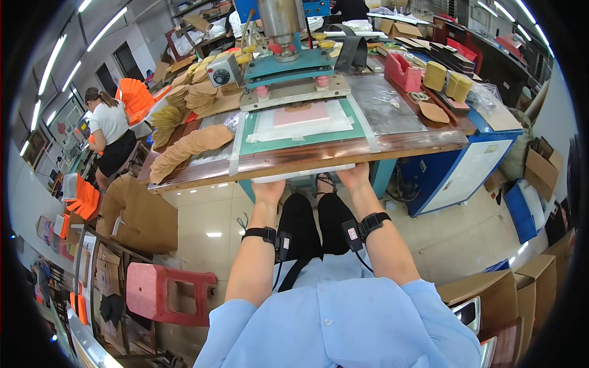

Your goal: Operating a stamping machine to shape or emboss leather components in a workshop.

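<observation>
My left hand (268, 191) and my right hand (354, 176) reach to the front edge of the wooden workbench (331, 158), at the two ends of a white strip or board (304, 174) just beneath it. The fingers of both hands are hidden under the bench edge, so I cannot tell if they grip the board. Above, on the bench, a pink sheet (301, 115) lies on white sheets (264, 136) over a green mat (357, 126). The press (288, 66), with a teal plate and a metal platen, stands over the far part of these.
Overlapping tan pieces (190, 150) lie at the bench's left, with more stacks (196, 98) behind. A pink holder (403, 72) and yellow blocks (434, 76) sit at the right. A red stool (165, 293) and a blue cabinet (460, 172) flank me. Another person (109, 132) works far left.
</observation>
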Available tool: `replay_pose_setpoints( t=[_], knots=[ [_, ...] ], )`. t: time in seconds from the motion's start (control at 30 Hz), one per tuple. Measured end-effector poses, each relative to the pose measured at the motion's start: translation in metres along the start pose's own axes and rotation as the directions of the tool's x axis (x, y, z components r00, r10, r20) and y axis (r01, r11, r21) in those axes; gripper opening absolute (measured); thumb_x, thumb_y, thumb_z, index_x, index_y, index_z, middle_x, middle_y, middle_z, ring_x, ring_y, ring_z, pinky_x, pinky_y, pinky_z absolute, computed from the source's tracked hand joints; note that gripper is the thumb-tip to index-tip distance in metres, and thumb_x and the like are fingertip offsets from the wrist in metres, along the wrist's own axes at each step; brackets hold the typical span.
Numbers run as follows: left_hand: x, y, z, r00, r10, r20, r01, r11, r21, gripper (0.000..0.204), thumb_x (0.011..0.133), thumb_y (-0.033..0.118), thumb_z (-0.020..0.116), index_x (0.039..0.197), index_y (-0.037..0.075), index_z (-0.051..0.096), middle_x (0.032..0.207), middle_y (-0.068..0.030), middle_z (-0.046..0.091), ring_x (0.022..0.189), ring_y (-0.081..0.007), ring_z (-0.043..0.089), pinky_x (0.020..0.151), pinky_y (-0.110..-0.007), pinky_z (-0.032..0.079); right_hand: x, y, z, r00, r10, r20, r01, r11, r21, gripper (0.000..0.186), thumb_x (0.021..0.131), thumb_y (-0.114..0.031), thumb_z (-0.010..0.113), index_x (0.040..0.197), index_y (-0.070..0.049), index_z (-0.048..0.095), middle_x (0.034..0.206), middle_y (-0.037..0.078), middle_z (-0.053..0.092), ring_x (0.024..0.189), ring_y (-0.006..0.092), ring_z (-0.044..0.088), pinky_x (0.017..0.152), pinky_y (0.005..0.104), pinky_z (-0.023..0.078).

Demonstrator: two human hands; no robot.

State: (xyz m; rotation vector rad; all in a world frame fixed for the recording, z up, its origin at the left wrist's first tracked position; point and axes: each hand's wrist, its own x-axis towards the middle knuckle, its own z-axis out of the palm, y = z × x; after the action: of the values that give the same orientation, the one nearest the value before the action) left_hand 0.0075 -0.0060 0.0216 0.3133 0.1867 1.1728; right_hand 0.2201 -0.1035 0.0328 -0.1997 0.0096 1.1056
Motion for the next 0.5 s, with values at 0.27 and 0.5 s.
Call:
replay_pose_setpoints(
  t=[0.27, 0.5],
  knots=[
    [-0.004, 0.002, -0.002, 0.999, -0.006, 0.046, 0.009, 0.996, -0.084, 0.039, 0.096, 0.032, 0.035, 0.121, 0.006, 0.049, 0.122, -0.0090, 0.054, 0.112, -0.0256, 0.051, 0.097, -0.042, 0.042, 0.024, 0.002, -0.027, 0.999, 0.042, -0.001, -0.041, 0.995, 0.087, 0.035, 0.093, -0.032, 0.035, 0.112, -0.007, 0.052, 0.106, 0.011, 0.057, 0.098, 0.0275, 0.055, 0.087, 0.0504, 0.044],
    [0.011, -0.008, -0.025, 0.993, 0.043, 0.106, -0.031, 0.993, -0.110, 0.036, 0.096, 0.030, 0.032, 0.121, 0.010, 0.048, 0.124, -0.0075, 0.053, 0.115, -0.0244, 0.049, 0.098, -0.041, 0.039, 0.017, -0.004, -0.018, 0.998, 0.043, 0.052, -0.044, 0.999, 0.017, 0.030, 0.093, -0.027, 0.036, 0.105, -0.006, 0.054, 0.096, 0.012, 0.058, 0.091, 0.0298, 0.056, 0.091, 0.0557, 0.042]
  ],
)
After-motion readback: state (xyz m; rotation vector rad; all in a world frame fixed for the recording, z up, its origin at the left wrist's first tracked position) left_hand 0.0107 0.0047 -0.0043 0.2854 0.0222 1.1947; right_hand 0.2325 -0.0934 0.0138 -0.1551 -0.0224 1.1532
